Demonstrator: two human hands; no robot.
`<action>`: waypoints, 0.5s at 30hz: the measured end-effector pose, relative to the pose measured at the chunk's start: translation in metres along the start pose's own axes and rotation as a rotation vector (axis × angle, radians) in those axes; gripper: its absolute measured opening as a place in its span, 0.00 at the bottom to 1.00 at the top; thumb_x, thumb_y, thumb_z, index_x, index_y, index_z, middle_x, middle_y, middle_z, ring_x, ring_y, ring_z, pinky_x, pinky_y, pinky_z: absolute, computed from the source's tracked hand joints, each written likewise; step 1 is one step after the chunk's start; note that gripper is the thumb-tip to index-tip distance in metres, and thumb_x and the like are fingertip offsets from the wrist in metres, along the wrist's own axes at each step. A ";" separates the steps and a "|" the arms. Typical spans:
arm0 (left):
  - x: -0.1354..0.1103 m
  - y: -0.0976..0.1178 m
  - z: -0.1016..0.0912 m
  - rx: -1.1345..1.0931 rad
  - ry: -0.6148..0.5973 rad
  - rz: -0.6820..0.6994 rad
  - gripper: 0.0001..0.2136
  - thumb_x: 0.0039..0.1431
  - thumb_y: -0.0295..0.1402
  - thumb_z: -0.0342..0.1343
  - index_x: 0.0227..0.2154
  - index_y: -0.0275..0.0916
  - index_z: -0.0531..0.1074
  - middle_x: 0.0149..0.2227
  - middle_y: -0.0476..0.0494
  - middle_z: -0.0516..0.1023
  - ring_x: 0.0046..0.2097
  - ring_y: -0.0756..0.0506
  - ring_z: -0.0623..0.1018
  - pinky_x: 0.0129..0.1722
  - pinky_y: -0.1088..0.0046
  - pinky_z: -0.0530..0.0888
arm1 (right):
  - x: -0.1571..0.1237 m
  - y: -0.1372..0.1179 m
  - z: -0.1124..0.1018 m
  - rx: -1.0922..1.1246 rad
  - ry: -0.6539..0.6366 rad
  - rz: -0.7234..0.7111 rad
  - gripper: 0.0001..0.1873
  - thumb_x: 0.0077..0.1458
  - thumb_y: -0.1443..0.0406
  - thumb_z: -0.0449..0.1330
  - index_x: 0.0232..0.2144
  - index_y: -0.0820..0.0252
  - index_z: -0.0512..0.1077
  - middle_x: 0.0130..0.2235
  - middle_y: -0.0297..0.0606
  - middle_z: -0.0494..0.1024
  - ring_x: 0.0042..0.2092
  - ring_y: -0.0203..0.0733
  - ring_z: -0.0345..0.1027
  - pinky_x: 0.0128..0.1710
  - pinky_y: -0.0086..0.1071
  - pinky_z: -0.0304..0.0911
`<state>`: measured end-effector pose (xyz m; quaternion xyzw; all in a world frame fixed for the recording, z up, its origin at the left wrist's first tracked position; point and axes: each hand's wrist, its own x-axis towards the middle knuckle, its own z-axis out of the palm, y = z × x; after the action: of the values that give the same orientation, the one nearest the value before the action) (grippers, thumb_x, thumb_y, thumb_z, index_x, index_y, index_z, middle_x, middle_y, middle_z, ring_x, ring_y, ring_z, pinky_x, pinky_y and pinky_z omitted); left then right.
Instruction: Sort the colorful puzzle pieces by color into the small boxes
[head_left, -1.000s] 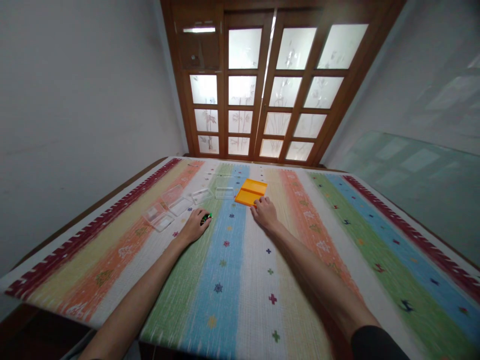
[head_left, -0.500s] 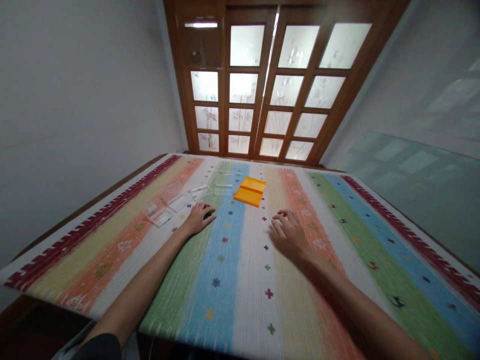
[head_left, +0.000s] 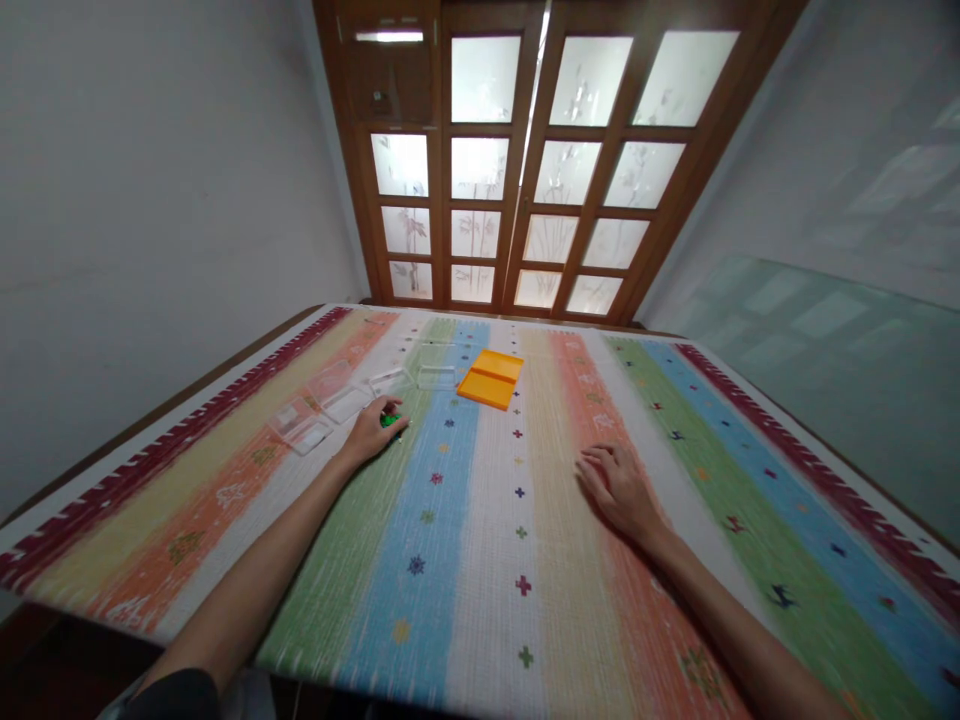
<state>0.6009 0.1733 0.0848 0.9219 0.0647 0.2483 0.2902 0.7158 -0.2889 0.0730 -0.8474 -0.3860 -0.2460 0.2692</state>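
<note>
My left hand [head_left: 367, 430] rests left of the middle of the striped cloth. Its fingers and thumb curl round a small bright green thing [head_left: 391, 420], mostly hidden and too small to name. Just beyond and left of that hand lie several clear plastic cases with their lids open, among them a near one [head_left: 306, 432] and a farther one [head_left: 436, 377]. An orange case [head_left: 491, 380] lies open and flat to their right. My right hand [head_left: 619, 490] lies low over the cloth on the right, fingers loosely stretched, holding nothing.
A striped tablecloth [head_left: 495, 540] with small printed figures covers the table. Beyond its far edge stand wooden doors [head_left: 517, 190] with glass panes. Grey walls [head_left: 165, 150] flank both sides, and a pale glass-like panel [head_left: 810, 350] stands on the right.
My right hand has moved right and nearer to me, away from the orange case. My left hand has shifted slightly left, and more of the green thing shows. The view has tilted a little.
</note>
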 end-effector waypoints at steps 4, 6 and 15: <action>-0.006 -0.001 -0.011 -0.010 -0.006 -0.004 0.16 0.59 0.42 0.55 0.46 0.39 0.72 0.41 0.40 0.81 0.44 0.41 0.80 0.51 0.57 0.76 | -0.004 0.002 0.004 0.034 -0.009 0.010 0.13 0.67 0.59 0.52 0.42 0.59 0.73 0.43 0.49 0.73 0.46 0.53 0.67 0.48 0.49 0.67; -0.011 -0.001 -0.014 0.008 -0.008 0.006 0.19 0.58 0.43 0.56 0.48 0.39 0.72 0.47 0.36 0.80 0.49 0.38 0.79 0.55 0.54 0.74 | -0.004 0.002 0.004 0.044 -0.014 0.010 0.13 0.67 0.59 0.51 0.42 0.59 0.73 0.43 0.49 0.73 0.47 0.53 0.67 0.48 0.49 0.67; -0.015 -0.002 0.002 0.257 -0.221 0.057 0.34 0.60 0.58 0.52 0.60 0.39 0.68 0.65 0.31 0.68 0.67 0.30 0.64 0.66 0.43 0.60 | -0.002 0.000 0.003 0.001 -0.053 0.004 0.16 0.68 0.57 0.49 0.41 0.57 0.74 0.42 0.47 0.74 0.46 0.54 0.67 0.47 0.49 0.66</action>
<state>0.5888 0.1698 0.0760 0.9746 0.0375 0.1432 0.1680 0.7153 -0.2886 0.0692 -0.8542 -0.3915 -0.2229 0.2596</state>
